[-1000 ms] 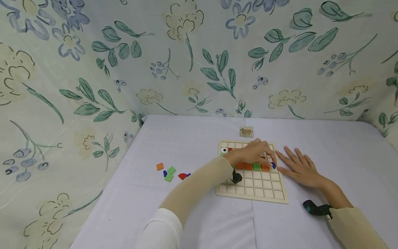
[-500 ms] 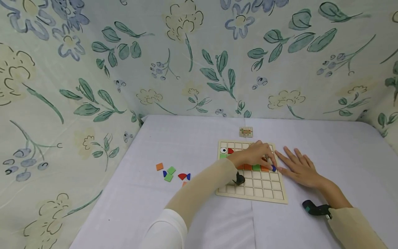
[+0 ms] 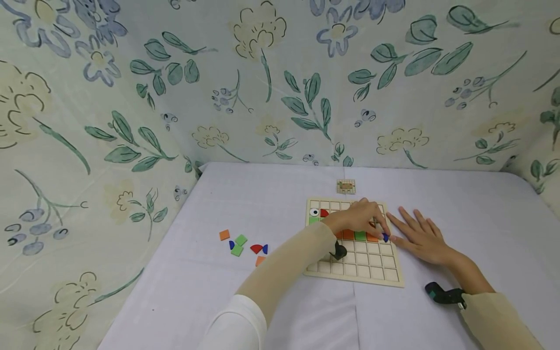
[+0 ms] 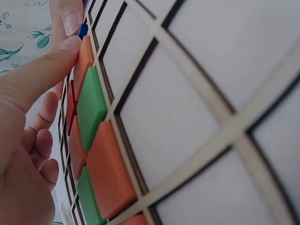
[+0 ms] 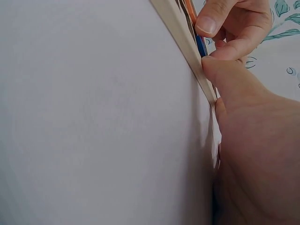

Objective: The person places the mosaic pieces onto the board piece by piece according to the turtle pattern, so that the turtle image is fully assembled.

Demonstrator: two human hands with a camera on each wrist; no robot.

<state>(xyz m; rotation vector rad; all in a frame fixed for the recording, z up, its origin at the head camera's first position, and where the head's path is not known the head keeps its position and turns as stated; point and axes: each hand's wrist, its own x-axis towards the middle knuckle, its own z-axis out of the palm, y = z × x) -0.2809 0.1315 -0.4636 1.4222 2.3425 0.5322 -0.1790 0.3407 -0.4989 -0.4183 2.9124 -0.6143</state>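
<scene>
Fingers of my left hand (image 3: 360, 216) pinch the blue piece (image 3: 385, 237) at the three-o'clock edge of the board (image 3: 363, 278), now slightly nearer six o'clock than a second ago, suggesting seating in progress; my right hand (image 3: 421, 239) lies spread alongside.

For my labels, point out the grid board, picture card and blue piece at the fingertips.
Grid board (image 3: 362, 258): head view, a bare square.
Picture card (image 3: 346, 186): head view, its printed middle.
Blue piece (image 4: 83, 31): left wrist view, visible side.
</scene>
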